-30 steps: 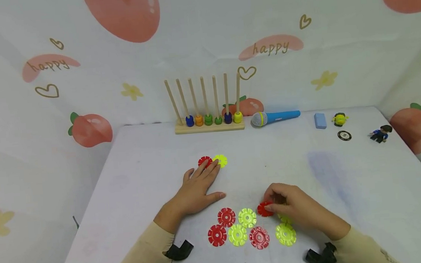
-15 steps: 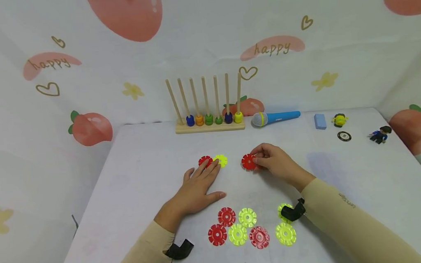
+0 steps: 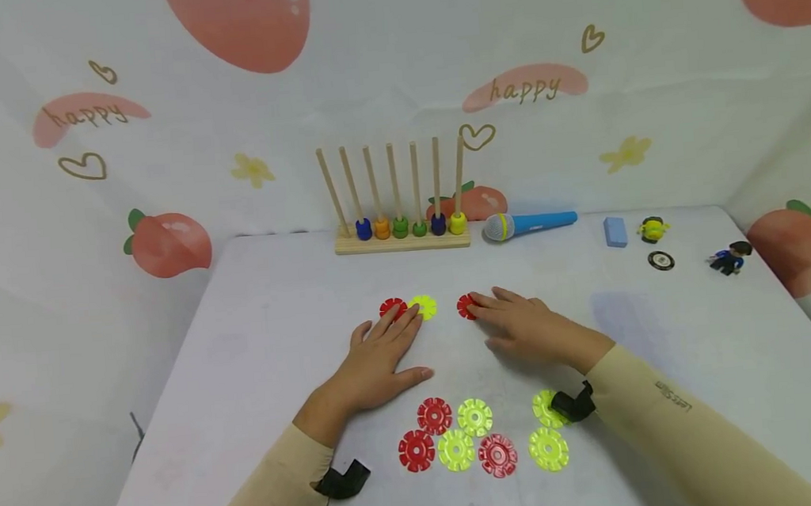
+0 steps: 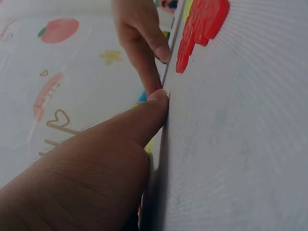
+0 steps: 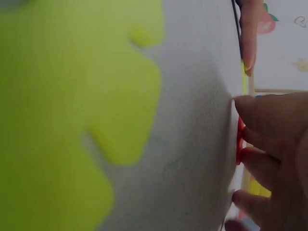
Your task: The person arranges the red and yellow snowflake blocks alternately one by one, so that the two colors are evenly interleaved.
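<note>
My left hand point(image 3: 382, 370) lies flat on the white table with fingers spread. Its fingertips rest at the near edges of a red notched disc point(image 3: 390, 305) and a yellow notched disc point(image 3: 427, 304), which sit side by side. To the right, my right hand point(image 3: 526, 327) touches another red notched disc point(image 3: 463, 307) with extended fingers, covering its right part. In the right wrist view, that red disc point(image 5: 239, 144) lies flat under the fingertips. Nearer me are more notched discs, among them a red one point(image 3: 416, 451) and a yellow one point(image 3: 548, 450).
At the back stands a wooden peg rack point(image 3: 405, 243) with coloured beads. Right of it lie a blue toy microphone point(image 3: 539, 223), a blue block point(image 3: 615, 232), a small yellow-green toy point(image 3: 652, 229), a black-and-white chip point(image 3: 661, 261) and a toy figure point(image 3: 730, 258).
My right hand has carried a red disc from the front group to the back row, set it down and straightened its fingers over it. The left hand has stayed in place.
</note>
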Available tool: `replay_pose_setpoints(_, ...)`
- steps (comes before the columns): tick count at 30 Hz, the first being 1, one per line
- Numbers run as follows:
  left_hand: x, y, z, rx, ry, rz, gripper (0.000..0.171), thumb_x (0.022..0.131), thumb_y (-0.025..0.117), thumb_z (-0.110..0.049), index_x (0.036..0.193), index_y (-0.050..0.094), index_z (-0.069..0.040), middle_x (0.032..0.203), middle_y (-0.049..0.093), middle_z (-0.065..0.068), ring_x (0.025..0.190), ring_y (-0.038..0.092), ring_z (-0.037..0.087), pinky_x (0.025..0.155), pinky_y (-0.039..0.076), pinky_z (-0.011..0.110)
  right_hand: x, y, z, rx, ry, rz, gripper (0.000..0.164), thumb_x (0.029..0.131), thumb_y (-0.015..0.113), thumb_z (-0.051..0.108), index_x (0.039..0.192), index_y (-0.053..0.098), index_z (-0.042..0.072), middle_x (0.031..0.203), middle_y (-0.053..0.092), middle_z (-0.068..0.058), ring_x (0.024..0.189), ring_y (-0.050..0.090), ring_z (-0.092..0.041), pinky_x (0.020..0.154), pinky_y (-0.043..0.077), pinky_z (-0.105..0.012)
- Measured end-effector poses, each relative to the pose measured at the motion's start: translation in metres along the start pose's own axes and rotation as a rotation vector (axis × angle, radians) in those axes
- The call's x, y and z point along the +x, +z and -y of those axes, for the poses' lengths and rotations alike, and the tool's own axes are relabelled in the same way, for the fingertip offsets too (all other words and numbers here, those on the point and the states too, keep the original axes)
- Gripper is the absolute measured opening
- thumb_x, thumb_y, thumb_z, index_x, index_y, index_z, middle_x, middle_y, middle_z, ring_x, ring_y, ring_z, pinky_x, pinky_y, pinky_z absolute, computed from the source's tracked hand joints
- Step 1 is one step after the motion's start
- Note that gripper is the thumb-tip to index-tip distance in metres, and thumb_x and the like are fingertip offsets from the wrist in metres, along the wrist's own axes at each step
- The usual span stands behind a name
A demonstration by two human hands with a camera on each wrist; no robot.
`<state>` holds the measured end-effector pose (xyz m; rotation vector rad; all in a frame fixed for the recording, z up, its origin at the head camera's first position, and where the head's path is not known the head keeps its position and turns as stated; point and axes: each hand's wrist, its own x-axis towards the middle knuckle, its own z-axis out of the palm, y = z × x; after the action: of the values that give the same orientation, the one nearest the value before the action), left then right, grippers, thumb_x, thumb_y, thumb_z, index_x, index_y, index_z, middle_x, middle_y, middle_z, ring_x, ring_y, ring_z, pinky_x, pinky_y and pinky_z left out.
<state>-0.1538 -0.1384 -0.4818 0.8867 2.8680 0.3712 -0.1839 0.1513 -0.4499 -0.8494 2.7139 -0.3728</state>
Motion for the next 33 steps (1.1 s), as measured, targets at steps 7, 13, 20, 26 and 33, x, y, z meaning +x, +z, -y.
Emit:
replay_pose_setpoints(7, 0.0, 0.001, 0.0, 0.007, 0.0, -0.005, 0.088, 0.087, 0.042, -0.072, 0.155, 0.017, -0.022, 0.159, 0.01, -0.007, 0.144, 0.001, 0.019, 0.107, 0.006, 0.058, 0.001, 0.004, 0.017, -0.101, 0.033, 0.021, 0.071, 0.091, 0.047, 0.063, 0.151, 0.031, 0.027, 0.157, 0.019, 0.005, 0.143, 0.01, -0.029, 0.101, 0.022, -0.062)
replay_pose_setpoints(13, 0.0, 0.0, 0.001, -0.003, 0.006, -0.004, 0.088, 0.086, 0.043, -0.071, 0.155, 0.017, -0.022, 0.159, 0.011, -0.006, 0.144, 0.002, 0.02, 0.107, 0.006, 0.059, 0.011, 0.008, 0.033, -0.101, 0.064, 0.023, 0.078, 0.088, 0.043, 0.07, 0.151, 0.029, 0.027, 0.156, 0.019, 0.005, 0.144, 0.008, -0.027, 0.106, 0.015, -0.062)
replay_pose_setpoints(20, 0.001, 0.0, 0.001, 0.018, 0.004, -0.003, 0.088, 0.086, 0.041, -0.072, 0.155, 0.017, -0.022, 0.159, 0.01, -0.006, 0.144, 0.003, 0.021, 0.107, 0.006, 0.059, 0.016, 0.015, 0.041, -0.122, 0.099, 0.017, 0.081, 0.088, 0.039, 0.072, 0.152, 0.026, 0.024, 0.158, 0.014, 0.003, 0.144, 0.007, -0.029, 0.105, 0.012, -0.064)
replay_pose_setpoints(26, 0.001, -0.002, -0.001, 0.014, 0.002, -0.002, 0.087, 0.087, 0.043, -0.071, 0.154, 0.018, -0.021, 0.159, 0.011, -0.006, 0.144, 0.003, 0.021, 0.107, 0.006, 0.059, 0.016, 0.019, 0.044, -0.123, 0.118, -0.001, 0.08, 0.089, 0.036, 0.072, 0.153, 0.024, 0.025, 0.158, 0.014, 0.003, 0.144, 0.008, -0.028, 0.106, 0.012, -0.063)
replay_pose_setpoints(33, -0.001, -0.003, -0.002, -0.011, -0.006, 0.0, 0.086, 0.087, 0.045, -0.07, 0.154, 0.02, -0.021, 0.159, 0.013, -0.005, 0.144, 0.005, 0.022, 0.107, 0.006, 0.058, 0.015, 0.016, 0.048, -0.1, 0.127, 0.001, 0.079, 0.09, 0.037, 0.07, 0.153, 0.026, 0.023, 0.158, 0.015, 0.001, 0.143, 0.01, -0.03, 0.104, 0.014, -0.064)
